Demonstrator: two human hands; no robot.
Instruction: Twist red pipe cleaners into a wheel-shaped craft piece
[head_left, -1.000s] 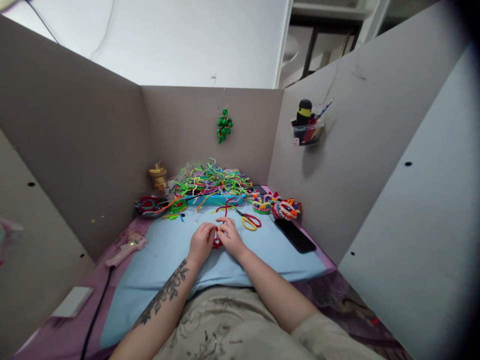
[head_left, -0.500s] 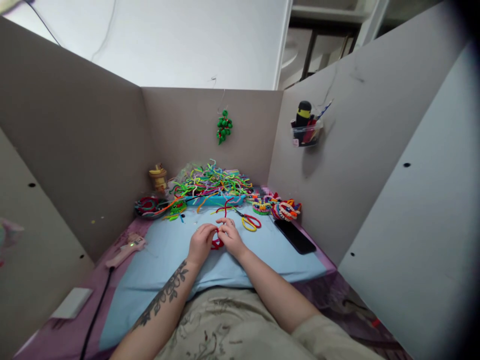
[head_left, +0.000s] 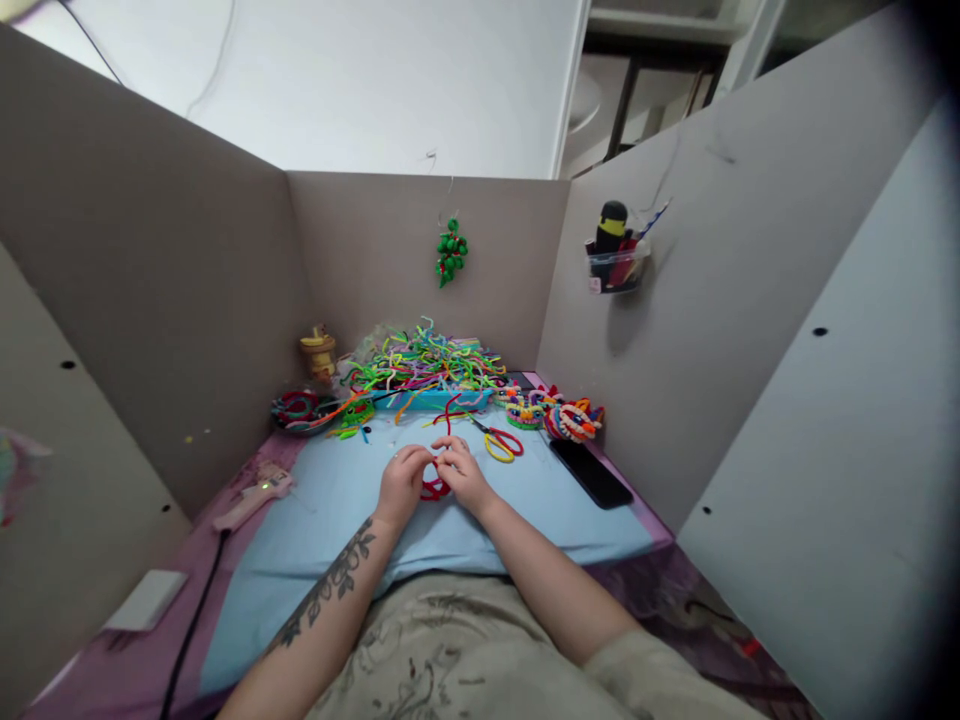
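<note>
Between my two hands is a red pipe cleaner [head_left: 434, 491], bent into a loop below the fingers, with a loose end rising above them. My left hand [head_left: 405, 484] pinches it from the left, thumb and forefinger pressed together. From the right, my right hand [head_left: 461, 474] pinches the same red piece, its fingertips almost touching those of the left. The exact spot of the grip is hidden by the fingers. Scissors [head_left: 501, 444] with one yellow and one red handle lie on the blue cloth [head_left: 337, 540], just beyond my right hand.
A blue tray [head_left: 420, 401] heaped with colourful pipe cleaners [head_left: 427, 360] stands at the back. Woven colourful pieces [head_left: 574, 420] and a black phone [head_left: 591, 473] lie right. At left are a pink glue gun [head_left: 255, 500], its black cord [head_left: 196, 620] and a white box [head_left: 146, 600]. Panels enclose the table.
The view has shifted very slightly. Both hands keep their pinch on the red pipe cleaner, in nearly the same place.
</note>
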